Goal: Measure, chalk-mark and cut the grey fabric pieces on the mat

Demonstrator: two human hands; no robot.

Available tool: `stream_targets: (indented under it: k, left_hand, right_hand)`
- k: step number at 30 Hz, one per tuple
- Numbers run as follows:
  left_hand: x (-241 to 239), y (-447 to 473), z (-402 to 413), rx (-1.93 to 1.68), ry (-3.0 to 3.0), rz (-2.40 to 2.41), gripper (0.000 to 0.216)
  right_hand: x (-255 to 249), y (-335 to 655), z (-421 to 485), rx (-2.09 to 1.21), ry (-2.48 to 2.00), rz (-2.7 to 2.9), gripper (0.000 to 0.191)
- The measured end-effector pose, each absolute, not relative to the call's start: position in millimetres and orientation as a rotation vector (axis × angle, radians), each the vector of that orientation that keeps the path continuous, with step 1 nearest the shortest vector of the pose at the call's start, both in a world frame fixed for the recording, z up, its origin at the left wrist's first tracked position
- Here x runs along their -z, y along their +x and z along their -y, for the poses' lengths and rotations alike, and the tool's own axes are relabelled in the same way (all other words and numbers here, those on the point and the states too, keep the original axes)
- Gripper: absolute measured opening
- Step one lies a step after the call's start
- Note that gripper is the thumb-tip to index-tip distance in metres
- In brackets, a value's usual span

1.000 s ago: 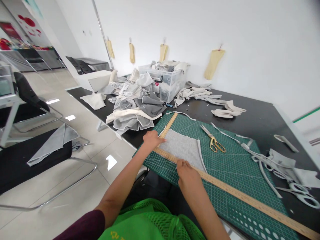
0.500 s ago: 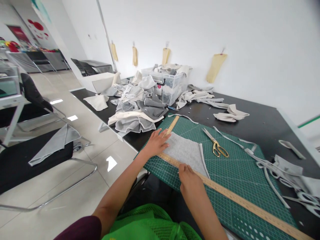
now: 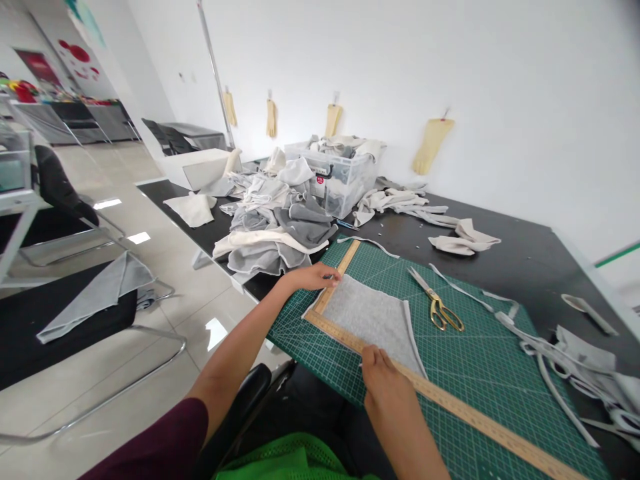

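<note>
At frame centre, the left hand (image 3: 313, 276), earlier spread, now bends over the wooden L-square (image 3: 340, 333); the right hand (image 3: 384, 375) below stays curled upon it, both grips unclear.

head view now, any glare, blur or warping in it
Head view: white glare on the glossy pale tiled floor; wide-angle stretch toward the frame edges, upper right corner darkened; distant red wall decorations soft; gold-handled metal scissors fairly crisp, but markings on the L-shaped wooden ruler too small to read.
</note>
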State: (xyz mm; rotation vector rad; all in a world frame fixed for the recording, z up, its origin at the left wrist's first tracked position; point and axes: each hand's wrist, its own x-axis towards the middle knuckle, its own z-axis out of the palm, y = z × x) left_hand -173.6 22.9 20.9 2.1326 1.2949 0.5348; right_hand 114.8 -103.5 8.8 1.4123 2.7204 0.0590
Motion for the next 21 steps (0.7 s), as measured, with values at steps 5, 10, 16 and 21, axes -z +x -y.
stream_targets:
  k: [5,10,16,21]
  left_hand:
    - [-7.1,-168.4,-34.5,-0.664,2.208,-1.32,0.068]
    - [9.5,-176.5,-40.7,-0.583,2.314,-1.496,0.069]
    - [14.6,-182.6,-46.3,-0.509,2.34,-1.482,0.066]
    - [11.8,-181.9,-38.7,-0.503,2.334,-1.455,0.066]
  right_hand:
    - [8.6,113.1,99.6,-0.162,1.472,-2.718,0.025]
    - [18.3,117.0,98.9,-0.213,1.475,-2.765,0.025]
    - [13.1,120.2,103.1,-0.214,1.461,-2.832,0.034]
    - [1.5,121.9,106.9,-0.084,1.405,-2.89,0.04]
